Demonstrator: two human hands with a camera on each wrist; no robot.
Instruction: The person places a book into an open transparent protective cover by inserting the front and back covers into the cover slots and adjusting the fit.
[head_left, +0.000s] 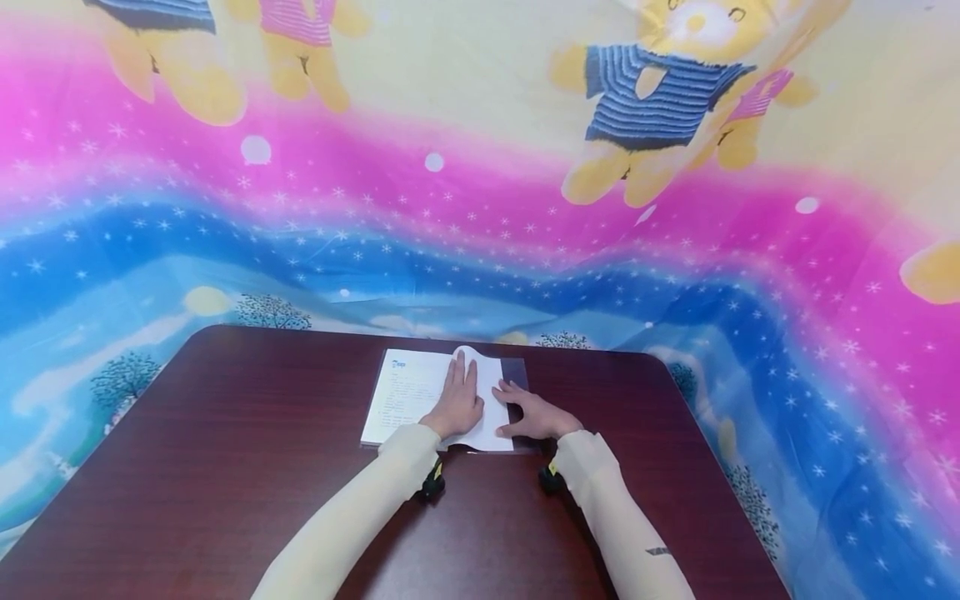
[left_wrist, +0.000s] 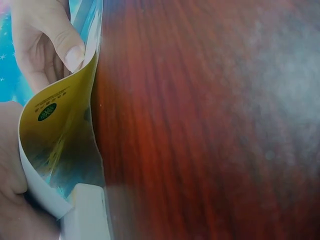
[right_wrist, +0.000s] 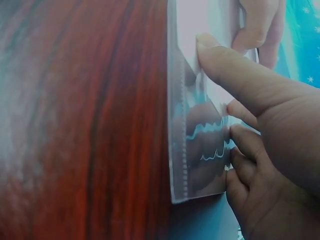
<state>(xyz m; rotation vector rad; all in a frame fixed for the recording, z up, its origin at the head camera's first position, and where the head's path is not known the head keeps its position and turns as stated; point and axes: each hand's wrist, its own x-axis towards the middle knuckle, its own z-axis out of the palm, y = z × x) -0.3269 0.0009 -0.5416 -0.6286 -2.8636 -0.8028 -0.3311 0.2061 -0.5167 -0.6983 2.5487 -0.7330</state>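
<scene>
An open book (head_left: 405, 396) lies on the table with a printed page on its left side. Its white inner cover (head_left: 495, 421) bows upward; the left wrist view shows the yellow-green outer face (left_wrist: 65, 112) with a dark green round mark. My left hand (head_left: 456, 404) presses along the bulge with straight fingers. On the cover's right part rests my right hand (head_left: 531, 412), fingers and thumb spread apart. A clear plastic sleeve (right_wrist: 179, 150) extends past the cover's right edge; my right thumb (right_wrist: 225, 60) lies on the white cover, and the other fingertips touch the sleeve's side.
The dark red-brown wooden table (head_left: 225, 433) has rounded far corners. Behind it hangs a colourful curtain (head_left: 450, 208) printed with bears and snowflakes. Black wrist devices (head_left: 431, 485) sit under both pale sleeves.
</scene>
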